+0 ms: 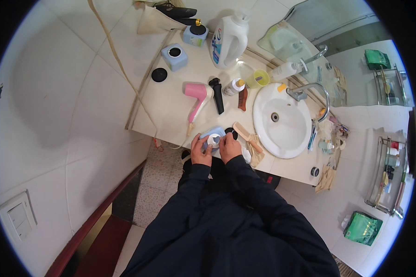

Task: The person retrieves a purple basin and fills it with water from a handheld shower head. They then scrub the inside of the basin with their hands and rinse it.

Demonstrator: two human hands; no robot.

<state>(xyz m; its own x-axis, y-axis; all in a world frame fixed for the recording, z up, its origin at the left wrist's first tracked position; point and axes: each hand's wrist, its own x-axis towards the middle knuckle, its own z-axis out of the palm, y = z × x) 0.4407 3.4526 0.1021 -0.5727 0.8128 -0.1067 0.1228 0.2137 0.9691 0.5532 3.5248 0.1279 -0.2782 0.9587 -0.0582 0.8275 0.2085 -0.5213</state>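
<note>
At the counter's front edge, a light blue square container [213, 133] with a white round part [213, 140] at its mouth is between my hands. My left hand [200, 151] grips its left side, fingers near the white part. My right hand [229, 147] pinches something small at the mouth's right side; the fingers hide most of it. A black round lid [231, 133] lies just beyond my right fingers. To the right are a pale comb [241, 131] and a crumpled tan cloth or paper [256, 154]. A pink hair dryer [196, 91] lies beyond the container, its cord near my left hand.
Farther back stand an uncapped blue container [175, 57], a lidded one [195, 35] and a white detergent jug [228, 41]. A black shaver [217, 97], brown comb [242, 99] and yellow cup [258, 79] are mid-counter. The white sink [282, 138] is right.
</note>
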